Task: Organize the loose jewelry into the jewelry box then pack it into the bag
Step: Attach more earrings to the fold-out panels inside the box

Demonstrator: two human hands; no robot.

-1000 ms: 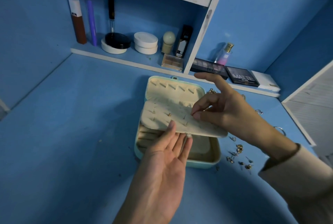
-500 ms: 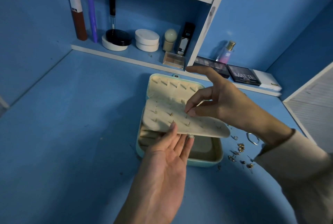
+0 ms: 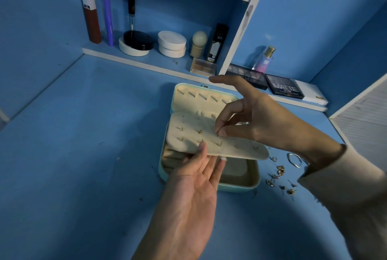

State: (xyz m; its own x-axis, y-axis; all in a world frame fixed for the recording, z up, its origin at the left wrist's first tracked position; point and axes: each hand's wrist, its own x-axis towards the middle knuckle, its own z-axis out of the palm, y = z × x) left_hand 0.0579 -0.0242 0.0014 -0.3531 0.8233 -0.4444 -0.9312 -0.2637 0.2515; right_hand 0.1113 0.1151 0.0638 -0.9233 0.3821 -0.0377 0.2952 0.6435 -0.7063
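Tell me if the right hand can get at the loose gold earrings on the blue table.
Probably yes: the loose gold earrings lie uncovered beside its wrist, though the right hand now pinches a gold stud.

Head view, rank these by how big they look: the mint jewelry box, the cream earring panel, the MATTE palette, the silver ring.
1. mint jewelry box
2. cream earring panel, partly covered by the hands
3. MATTE palette, farther back, so its true size is unsure
4. silver ring, clearly smallest
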